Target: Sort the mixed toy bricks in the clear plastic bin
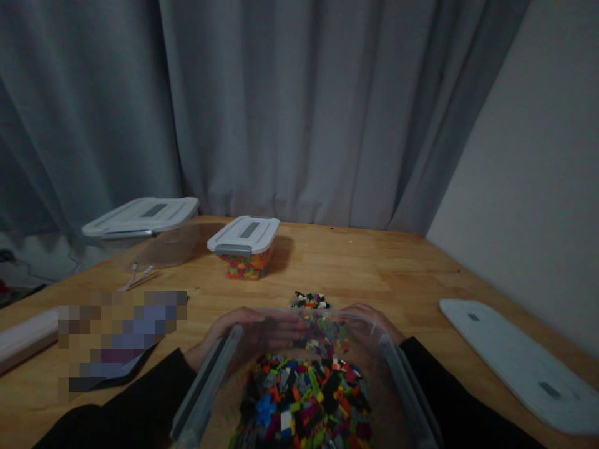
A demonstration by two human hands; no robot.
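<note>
Clear tub [201, 393] is sitting close in front of me, centre, no lid on, near end running out of view. Can't tell whether its base is resting on the worktop [355, 268] or lifted. Mixed small bricks [304, 399] are lying loose inside, toward my end.

Both hands are holding the far end: left hand [234, 330] at the far left corner, right hand [374, 323] at the far right. Left fingers [285, 327] are lying together, fairly straight, along the outside of the far wall, showing through the plastic. Right fingers are bending round the opposite corner, tips too hazy to read. Seeing nothing in either hand but the tub.

Loose brick pile [307, 300] is lying on the worktop just past the far wall, between the hands.

My read on the step: I'm steadying the loaded tub two-handed. Any next move would be calling for even grip both sides; loose contents are likely to be sliding with any tilt.

Further out: white lid [515, 368] is lying flat to my right, apart from the tub. Small lidded tub [243, 249] with bright pieces is standing beyond, left of centre; bigger lidded tub [150, 218] is standing left of that. Grey curtain [299, 112] is hanging behind.
</note>
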